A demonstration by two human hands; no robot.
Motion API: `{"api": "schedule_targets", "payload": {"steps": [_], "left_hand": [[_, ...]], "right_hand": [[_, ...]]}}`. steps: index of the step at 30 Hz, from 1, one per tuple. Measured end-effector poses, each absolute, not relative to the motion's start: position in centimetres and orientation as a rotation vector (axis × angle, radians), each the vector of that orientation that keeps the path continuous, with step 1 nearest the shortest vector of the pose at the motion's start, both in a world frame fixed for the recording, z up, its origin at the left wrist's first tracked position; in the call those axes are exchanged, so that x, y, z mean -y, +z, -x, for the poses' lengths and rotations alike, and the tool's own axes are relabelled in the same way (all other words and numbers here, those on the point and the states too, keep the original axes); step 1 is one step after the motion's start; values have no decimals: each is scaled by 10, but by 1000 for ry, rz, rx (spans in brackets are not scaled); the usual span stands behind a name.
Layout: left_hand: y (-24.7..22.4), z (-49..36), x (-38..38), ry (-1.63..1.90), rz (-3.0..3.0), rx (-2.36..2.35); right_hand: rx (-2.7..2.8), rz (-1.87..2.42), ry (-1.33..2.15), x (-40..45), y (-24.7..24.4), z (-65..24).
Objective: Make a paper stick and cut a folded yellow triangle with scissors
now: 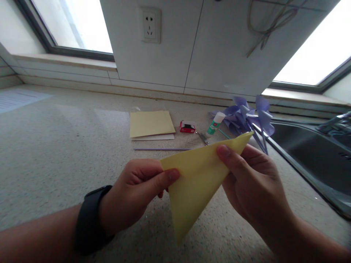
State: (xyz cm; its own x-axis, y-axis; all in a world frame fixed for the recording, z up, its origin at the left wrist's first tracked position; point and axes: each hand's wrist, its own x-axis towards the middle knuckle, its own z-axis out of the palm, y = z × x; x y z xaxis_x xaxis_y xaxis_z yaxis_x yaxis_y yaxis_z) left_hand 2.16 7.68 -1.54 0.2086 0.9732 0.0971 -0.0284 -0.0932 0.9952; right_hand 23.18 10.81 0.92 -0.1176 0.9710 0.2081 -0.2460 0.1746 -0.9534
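The left hand [137, 190] is closed on the left corner of a triangle of yellow paper [197, 179]; the right hand [252, 182] pinches the same piece near its upper right corner. The paper is held between the two, above the worktop [82, 146], one point hanging downward. The grip on its far side is largely hidden and cannot be confirmed. A dark wristband [94, 215] is worn behind the left hand. Beyond that hand lies a paper stack [150, 122], yellow uppermost, with a thin purple stick [161, 149] on its near side. Beyond the held paper are a red box [187, 127], a small metal tool [203, 138] and a glue stick [214, 126]. Purple pinwheels [264, 117] lie beyond the right hand; the sink [307, 146] is to its right.
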Motion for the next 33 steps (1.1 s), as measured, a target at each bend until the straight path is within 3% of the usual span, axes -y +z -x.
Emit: {"api": "schedule_targets", "payload": {"steps": [33], "left_hand": [[-19, -20, -78, 1246, -1639, -1258]], "right_hand": [[1149, 845, 1056, -117, 24, -245]]}}
